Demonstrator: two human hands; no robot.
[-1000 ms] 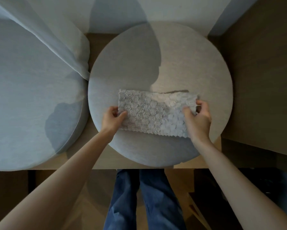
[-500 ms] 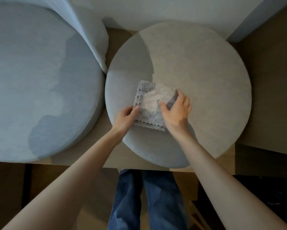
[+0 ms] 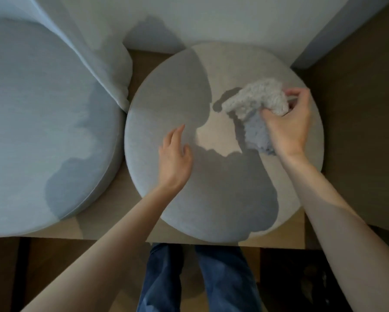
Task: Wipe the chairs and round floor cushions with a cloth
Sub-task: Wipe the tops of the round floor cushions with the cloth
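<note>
Two hands over a round cushion (image 3: 211, 199): right hand (image 3: 288, 129) grips a bunched cloth (image 3: 258, 102) (right of centre); left hand (image 3: 174, 156) spread, empty.

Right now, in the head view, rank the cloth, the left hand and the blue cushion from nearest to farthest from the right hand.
1. cloth: gripped in the right hand.
2. left hand: over the grey cushion.
3. blue cushion: far left.

Bunched cloth (image 3: 255, 103) on a round cushion (image 3: 222, 199), seen from above.
The right hand (image 3: 288, 129) grips the cloth at the cushion's far right; the left hand (image 3: 174, 158), fingers straight, is over its left half. A bigger cushion (image 3: 42, 131) lies just beside it, with a curtain (image 3: 99, 52) hanging between their far edges.
</note>
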